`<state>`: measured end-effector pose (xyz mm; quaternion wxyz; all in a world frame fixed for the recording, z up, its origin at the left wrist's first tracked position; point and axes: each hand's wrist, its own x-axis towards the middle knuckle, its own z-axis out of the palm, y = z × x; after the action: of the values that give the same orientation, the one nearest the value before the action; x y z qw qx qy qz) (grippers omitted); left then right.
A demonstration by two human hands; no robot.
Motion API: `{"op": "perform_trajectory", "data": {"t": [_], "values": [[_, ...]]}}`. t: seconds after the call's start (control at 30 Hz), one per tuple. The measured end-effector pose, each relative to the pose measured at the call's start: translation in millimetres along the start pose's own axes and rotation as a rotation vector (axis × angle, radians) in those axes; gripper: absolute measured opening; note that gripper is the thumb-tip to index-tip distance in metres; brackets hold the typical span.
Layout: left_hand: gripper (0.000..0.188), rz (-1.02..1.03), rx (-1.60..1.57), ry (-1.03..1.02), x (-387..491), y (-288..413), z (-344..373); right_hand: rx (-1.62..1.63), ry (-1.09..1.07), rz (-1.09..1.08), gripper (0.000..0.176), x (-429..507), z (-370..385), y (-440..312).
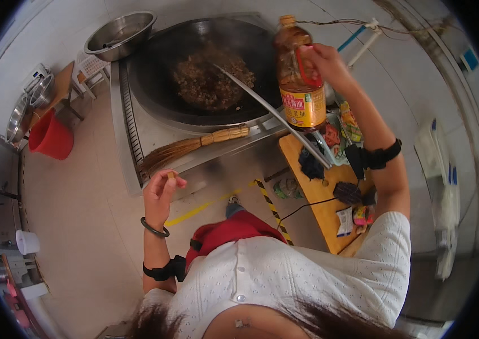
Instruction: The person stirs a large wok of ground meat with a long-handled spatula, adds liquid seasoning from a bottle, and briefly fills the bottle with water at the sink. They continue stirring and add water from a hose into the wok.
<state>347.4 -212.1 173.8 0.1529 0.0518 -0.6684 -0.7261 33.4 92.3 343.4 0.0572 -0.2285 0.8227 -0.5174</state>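
My right hand (320, 65) grips the red handle of a large plastic bottle of dark soy sauce (300, 91), held upright at the right rim of a big black wok (154, 80). My left hand (165, 184) is raised near the stove's front edge and pinches a small yellowish-brown piece, perhaps a cap, between thumb and fingers. Brown minced food (214, 80) lies in the middle of the wok. A long-handled metal utensil (264, 104) rests with its far end in that food and its handle over the wok's rim. Its head is hidden.
A bamboo wok brush (192, 146) lies along the stove front. At the wok's upper left stands a steel bowl (121, 36). A wooden table (320, 212) with packets and dark cloths is at right. A red bucket (51, 137) stands on the floor at left.
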Motion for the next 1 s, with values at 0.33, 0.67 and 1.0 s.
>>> {"op": "perform_trajectory", "data": {"t": [0.33, 0.67, 1.0], "values": [[0.024, -0.060, 0.025, 0.149, 97.6, -16.9, 30.6, -1.343, -0.461, 0.021, 0.030, 178.3, 64.6, 67.2], [0.022, -0.001, -0.079, 0.039, 203.1, -32.5, 10.1, -1.708, -0.355, -0.234, 0.014, 277.3, 99.4, 104.7], [0.020, -0.034, -0.156, 0.110, 242.3, -41.3, -23.8, -1.891, -0.315, -0.481, 0.015, 330.4, 126.1, 128.4]]}}
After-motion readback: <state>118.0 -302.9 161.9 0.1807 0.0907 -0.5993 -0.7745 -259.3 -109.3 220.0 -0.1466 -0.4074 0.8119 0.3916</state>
